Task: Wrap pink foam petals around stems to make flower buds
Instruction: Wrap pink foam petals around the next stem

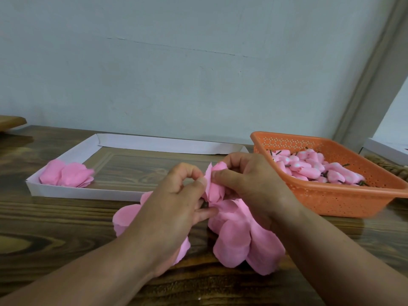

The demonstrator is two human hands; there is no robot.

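Note:
Both hands meet over the middle of the wooden table around one pink foam bud point(215, 186). My left hand point(176, 206) pinches the bud's lower left side, where a dark stem end point(204, 204) peeks out between its fingers. My right hand point(249, 184) curls its thumb and fingers round the bud's top and right side. Loose pink petals point(240, 239) lie heaped on the table beneath my hands, some hidden under my left wrist.
An orange perforated basket point(331, 202) at the right holds several finished pink buds point(309, 168) with dark stems. A shallow white cardboard tray point(88, 193) at the left holds a small pile of petals point(66, 174). A pale wall stands behind the table.

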